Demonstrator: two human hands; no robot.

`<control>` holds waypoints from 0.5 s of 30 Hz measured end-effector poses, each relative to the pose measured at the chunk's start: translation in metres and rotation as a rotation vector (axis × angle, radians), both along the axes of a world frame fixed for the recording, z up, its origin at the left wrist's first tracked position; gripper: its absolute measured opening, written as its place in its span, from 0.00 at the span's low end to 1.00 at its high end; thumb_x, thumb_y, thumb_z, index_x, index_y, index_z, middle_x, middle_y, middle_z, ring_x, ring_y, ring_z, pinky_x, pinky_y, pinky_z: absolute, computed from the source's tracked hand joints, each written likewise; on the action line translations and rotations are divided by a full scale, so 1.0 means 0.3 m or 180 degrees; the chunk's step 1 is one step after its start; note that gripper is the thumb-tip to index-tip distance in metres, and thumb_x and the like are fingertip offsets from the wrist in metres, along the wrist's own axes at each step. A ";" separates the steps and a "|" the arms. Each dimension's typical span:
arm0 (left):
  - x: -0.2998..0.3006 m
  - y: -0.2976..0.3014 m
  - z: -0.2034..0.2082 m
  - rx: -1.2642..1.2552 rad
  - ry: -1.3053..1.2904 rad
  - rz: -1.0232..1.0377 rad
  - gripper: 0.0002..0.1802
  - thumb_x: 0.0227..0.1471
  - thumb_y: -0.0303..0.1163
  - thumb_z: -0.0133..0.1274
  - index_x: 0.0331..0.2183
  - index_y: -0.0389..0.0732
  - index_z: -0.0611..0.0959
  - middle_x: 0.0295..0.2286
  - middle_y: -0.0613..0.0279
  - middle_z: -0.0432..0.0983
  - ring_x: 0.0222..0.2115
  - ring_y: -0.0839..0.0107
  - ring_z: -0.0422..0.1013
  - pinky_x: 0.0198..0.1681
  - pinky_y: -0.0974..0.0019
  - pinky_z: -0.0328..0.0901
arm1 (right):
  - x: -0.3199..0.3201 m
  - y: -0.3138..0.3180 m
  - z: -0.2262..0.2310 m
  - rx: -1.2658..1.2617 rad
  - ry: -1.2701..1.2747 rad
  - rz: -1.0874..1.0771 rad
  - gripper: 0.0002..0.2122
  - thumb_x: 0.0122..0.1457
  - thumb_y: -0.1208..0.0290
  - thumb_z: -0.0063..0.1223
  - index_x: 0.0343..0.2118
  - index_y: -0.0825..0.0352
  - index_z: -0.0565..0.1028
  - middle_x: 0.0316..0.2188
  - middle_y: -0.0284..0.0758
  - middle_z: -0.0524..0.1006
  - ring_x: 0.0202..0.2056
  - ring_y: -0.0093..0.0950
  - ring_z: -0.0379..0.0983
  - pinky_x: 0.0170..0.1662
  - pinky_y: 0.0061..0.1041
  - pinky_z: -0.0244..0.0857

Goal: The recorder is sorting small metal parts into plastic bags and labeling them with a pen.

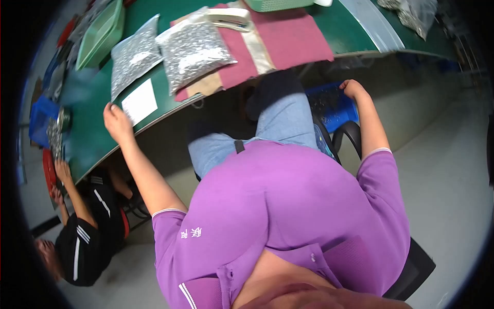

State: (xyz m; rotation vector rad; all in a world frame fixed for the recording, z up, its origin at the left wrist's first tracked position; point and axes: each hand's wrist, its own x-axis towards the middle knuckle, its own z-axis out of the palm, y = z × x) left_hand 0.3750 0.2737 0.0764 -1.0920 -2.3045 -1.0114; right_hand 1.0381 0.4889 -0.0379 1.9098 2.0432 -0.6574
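Note:
My left hand (118,123) is at the table's near left edge with its fingers closed. Its fingertips meet the drawn-out lower corner of a clear plastic bag of small silvery metal parts (135,59). A white paper slip (140,102) lies on the table right beside this hand. Off to the right, below table height, my right hand (355,89) hovers at the far rim of a blue bin (339,121) with small dark pieces inside. Its fingers are curled together, and anything between them is too small to make out.
A second bag of silvery parts (194,54) and a white stapler-like tool (229,19) lie on a dark pink cloth (293,38) over the green table (85,131). Green trays (100,38) stand at the far left. A co-worker in black (90,232) sits left.

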 end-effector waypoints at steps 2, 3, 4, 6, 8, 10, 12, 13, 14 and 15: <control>0.047 0.041 0.002 0.0000 -0.0041 -0.0055 0.19 0.51 0.36 0.40 0.39 0.33 0.74 0.38 0.46 0.71 0.40 0.52 0.67 0.44 0.58 0.61 | 0.147 -0.058 -0.107 0.0282 0.1072 -0.0942 0.06 0.46 0.71 0.51 0.28 0.64 0.76 0.23 0.39 0.77 0.25 0.31 0.74 0.30 0.29 0.68; 0.061 0.050 0.008 -0.0040 -0.0005 -0.0071 0.19 0.51 0.36 0.39 0.40 0.33 0.74 0.38 0.45 0.71 0.40 0.51 0.67 0.44 0.58 0.61 | 0.166 -0.090 -0.126 -0.0463 0.1148 -0.1730 0.04 0.47 0.71 0.52 0.26 0.64 0.75 0.21 0.36 0.76 0.21 0.27 0.72 0.26 0.27 0.67; 0.051 0.021 0.018 -0.0070 0.0039 0.0016 0.19 0.51 0.36 0.39 0.40 0.33 0.74 0.38 0.45 0.71 0.40 0.51 0.67 0.44 0.58 0.61 | 0.100 -0.125 -0.125 -0.1268 0.1232 -0.2404 0.03 0.48 0.70 0.52 0.24 0.63 0.74 0.19 0.33 0.75 0.18 0.23 0.70 0.22 0.25 0.66; 0.008 -0.028 0.042 -0.0173 0.0118 0.0120 0.18 0.51 0.35 0.40 0.40 0.33 0.74 0.37 0.46 0.72 0.39 0.51 0.68 0.44 0.58 0.61 | 0.052 -0.120 -0.132 -0.1791 0.1118 -0.2173 0.07 0.50 0.69 0.51 0.19 0.64 0.72 0.14 0.30 0.73 0.12 0.22 0.67 0.15 0.21 0.61; 0.034 -0.046 0.057 -0.0064 -0.0282 0.0164 0.17 0.50 0.35 0.42 0.39 0.34 0.75 0.37 0.45 0.71 0.38 0.53 0.68 0.43 0.58 0.62 | 0.064 -0.069 -0.161 -0.0984 0.0764 -0.0496 0.11 0.49 0.67 0.46 0.16 0.66 0.72 0.13 0.37 0.72 0.13 0.29 0.69 0.19 0.29 0.63; 0.099 0.021 0.071 -0.0210 -0.0604 0.0245 0.17 0.49 0.34 0.43 0.41 0.37 0.74 0.38 0.47 0.71 0.40 0.53 0.67 0.44 0.58 0.62 | 0.143 -0.033 -0.214 0.0060 0.0414 0.0310 0.11 0.48 0.66 0.43 0.20 0.68 0.73 0.15 0.42 0.73 0.14 0.35 0.69 0.25 0.33 0.66; 0.116 -0.021 0.087 -0.0318 -0.0688 0.0459 0.17 0.50 0.35 0.44 0.41 0.39 0.74 0.40 0.49 0.70 0.43 0.54 0.65 0.47 0.57 0.60 | 0.065 -0.072 -0.217 -0.0604 0.1464 -0.0808 0.08 0.50 0.67 0.46 0.25 0.68 0.69 0.11 0.40 0.70 0.13 0.31 0.68 0.16 0.31 0.63; 0.106 -0.036 0.072 -0.0237 -0.0470 0.0378 0.17 0.50 0.36 0.44 0.41 0.39 0.74 0.39 0.49 0.70 0.43 0.54 0.64 0.47 0.57 0.59 | 0.068 -0.084 -0.210 -0.0817 0.1615 -0.0933 0.07 0.50 0.68 0.47 0.25 0.66 0.67 0.11 0.38 0.69 0.12 0.30 0.67 0.13 0.28 0.60; 0.122 -0.034 0.078 -0.0124 -0.0369 0.0398 0.16 0.49 0.35 0.44 0.40 0.38 0.74 0.39 0.50 0.70 0.43 0.55 0.64 0.47 0.57 0.59 | 0.095 -0.081 -0.216 -0.1220 0.1606 -0.0841 0.08 0.51 0.67 0.47 0.25 0.66 0.66 0.14 0.36 0.70 0.12 0.29 0.67 0.13 0.28 0.60; 0.124 -0.048 0.073 -0.0057 -0.0302 0.0391 0.16 0.49 0.35 0.44 0.40 0.38 0.74 0.39 0.50 0.70 0.43 0.55 0.64 0.47 0.56 0.59 | 0.084 -0.105 -0.214 -0.1155 0.1615 -0.1198 0.07 0.52 0.66 0.48 0.26 0.63 0.66 0.16 0.34 0.71 0.14 0.27 0.67 0.13 0.25 0.60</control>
